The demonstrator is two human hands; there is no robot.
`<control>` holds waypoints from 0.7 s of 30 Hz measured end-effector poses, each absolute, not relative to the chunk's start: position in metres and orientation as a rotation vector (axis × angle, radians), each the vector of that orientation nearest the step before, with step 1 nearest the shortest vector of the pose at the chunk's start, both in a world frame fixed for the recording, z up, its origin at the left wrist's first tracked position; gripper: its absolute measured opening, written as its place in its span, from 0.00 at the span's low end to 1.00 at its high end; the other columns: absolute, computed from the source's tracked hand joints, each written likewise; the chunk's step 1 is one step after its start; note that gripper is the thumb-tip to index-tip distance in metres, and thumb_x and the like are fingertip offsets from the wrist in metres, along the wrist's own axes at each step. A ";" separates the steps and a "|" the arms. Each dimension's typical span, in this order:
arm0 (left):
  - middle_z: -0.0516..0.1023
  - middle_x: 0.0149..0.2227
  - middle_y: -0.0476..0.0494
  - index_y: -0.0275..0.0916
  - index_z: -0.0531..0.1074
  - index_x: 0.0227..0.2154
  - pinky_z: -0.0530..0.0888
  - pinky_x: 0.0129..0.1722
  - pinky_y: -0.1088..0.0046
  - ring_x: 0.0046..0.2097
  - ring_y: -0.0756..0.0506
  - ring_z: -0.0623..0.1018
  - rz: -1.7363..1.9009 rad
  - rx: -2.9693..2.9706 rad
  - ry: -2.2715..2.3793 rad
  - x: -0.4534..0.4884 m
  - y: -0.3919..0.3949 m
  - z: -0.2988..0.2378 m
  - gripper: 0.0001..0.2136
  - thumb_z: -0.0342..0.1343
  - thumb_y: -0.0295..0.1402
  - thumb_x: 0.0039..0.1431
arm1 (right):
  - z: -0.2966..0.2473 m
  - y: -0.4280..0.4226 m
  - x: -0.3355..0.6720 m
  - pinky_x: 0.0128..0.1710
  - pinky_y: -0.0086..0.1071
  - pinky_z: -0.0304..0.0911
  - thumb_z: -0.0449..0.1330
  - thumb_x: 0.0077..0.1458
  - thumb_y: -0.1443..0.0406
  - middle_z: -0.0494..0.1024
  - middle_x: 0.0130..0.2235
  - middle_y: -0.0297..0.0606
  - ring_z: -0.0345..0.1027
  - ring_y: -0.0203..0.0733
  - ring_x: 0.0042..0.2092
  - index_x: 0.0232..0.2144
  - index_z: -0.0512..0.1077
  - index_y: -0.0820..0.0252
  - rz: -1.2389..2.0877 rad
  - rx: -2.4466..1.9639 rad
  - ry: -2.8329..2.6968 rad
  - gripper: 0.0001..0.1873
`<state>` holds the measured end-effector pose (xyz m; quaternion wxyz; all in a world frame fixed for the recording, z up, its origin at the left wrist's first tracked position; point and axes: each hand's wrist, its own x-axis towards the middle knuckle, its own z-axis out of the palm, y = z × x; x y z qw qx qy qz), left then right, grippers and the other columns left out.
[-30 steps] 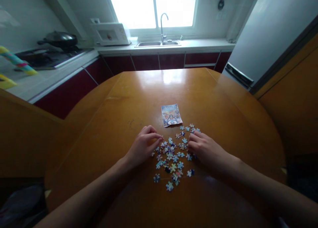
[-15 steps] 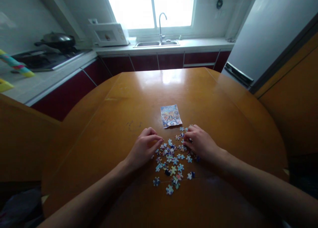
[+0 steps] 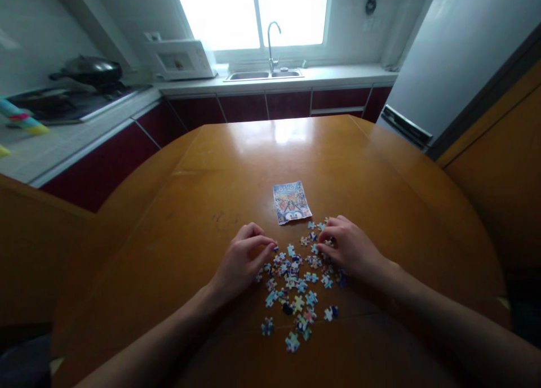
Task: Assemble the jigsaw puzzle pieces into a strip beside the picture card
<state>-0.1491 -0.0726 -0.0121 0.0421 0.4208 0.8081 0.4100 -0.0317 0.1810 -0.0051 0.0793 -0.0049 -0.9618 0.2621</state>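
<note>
Many small jigsaw puzzle pieces (image 3: pixel 291 282) lie in a loose heap on the wooden table, mostly between my hands. My left hand (image 3: pixel 244 258) is at the heap's left edge, thumb and forefinger pinched on a small puzzle piece (image 3: pixel 276 246). On the right side, my right hand (image 3: pixel 349 246) curls over the pieces with thumb and forefinger brought together at a light-blue puzzle piece (image 3: pixel 315 249). Its other fingers and palm hide some pieces below. A printed picture sheet (image 3: pixel 291 202) of the puzzle, with crinkled edges, lies flat just beyond the heap.
The rounded wooden table (image 3: pixel 236 168) spreads around the heap. Single pieces lie nearer me, such as a dark one (image 3: pixel 267 326). Beyond are a sink (image 3: pixel 249 75), a microwave (image 3: pixel 181 59), a wok (image 3: pixel 91 71) on the stove and a fridge (image 3: pixel 456 56).
The view has shifted slightly, so the sheet and pieces sit a little lower. A small piece now shows at my left fingertips. My right hand has moved only slightly.
</note>
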 end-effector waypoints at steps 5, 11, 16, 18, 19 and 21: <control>0.70 0.36 0.44 0.39 0.79 0.34 0.71 0.40 0.68 0.40 0.46 0.70 1.261 1.248 2.473 -0.150 -0.072 -0.015 0.09 0.56 0.35 0.66 | -0.011 0.175 -0.031 0.38 0.37 0.63 0.71 0.51 0.65 0.75 0.34 0.38 0.65 0.44 0.39 0.27 0.77 0.56 0.808 -0.040 -2.878 0.06; 0.69 0.36 0.44 0.39 0.79 0.34 0.71 0.40 0.69 0.40 0.46 0.71 1.282 1.223 2.442 -0.150 -0.073 -0.017 0.08 0.56 0.34 0.66 | -0.015 0.177 -0.032 0.40 0.37 0.63 0.66 0.55 0.70 0.75 0.35 0.38 0.64 0.43 0.40 0.30 0.78 0.56 0.906 0.046 -2.852 0.04; 0.69 0.36 0.44 0.39 0.79 0.34 0.71 0.39 0.70 0.39 0.47 0.71 1.306 1.190 2.433 -0.152 -0.074 -0.019 0.09 0.56 0.35 0.66 | -0.014 0.177 -0.030 0.40 0.37 0.63 0.62 0.57 0.71 0.75 0.35 0.39 0.65 0.43 0.40 0.31 0.79 0.57 0.963 0.083 -2.820 0.07; 0.69 0.36 0.44 0.39 0.79 0.34 0.71 0.38 0.70 0.39 0.47 0.71 1.308 1.174 2.425 -0.152 -0.074 -0.020 0.09 0.56 0.35 0.66 | -0.013 0.179 -0.029 0.40 0.36 0.63 0.61 0.59 0.71 0.76 0.35 0.39 0.65 0.43 0.40 0.32 0.79 0.57 0.972 0.091 -2.801 0.08; 0.69 0.36 0.44 0.39 0.79 0.34 0.71 0.38 0.70 0.39 0.47 0.71 1.309 1.163 2.423 -0.152 -0.074 -0.021 0.09 0.56 0.36 0.66 | -0.013 0.180 -0.029 0.39 0.36 0.63 0.60 0.60 0.71 0.76 0.35 0.40 0.65 0.43 0.40 0.32 0.79 0.56 0.972 0.093 -2.793 0.09; 0.69 0.36 0.44 0.39 0.79 0.34 0.70 0.38 0.71 0.39 0.47 0.71 1.311 1.144 2.419 -0.152 -0.074 -0.022 0.09 0.56 0.36 0.66 | -0.011 0.184 -0.030 0.38 0.36 0.63 0.59 0.60 0.71 0.76 0.34 0.39 0.66 0.43 0.39 0.31 0.80 0.56 0.965 0.093 -2.780 0.11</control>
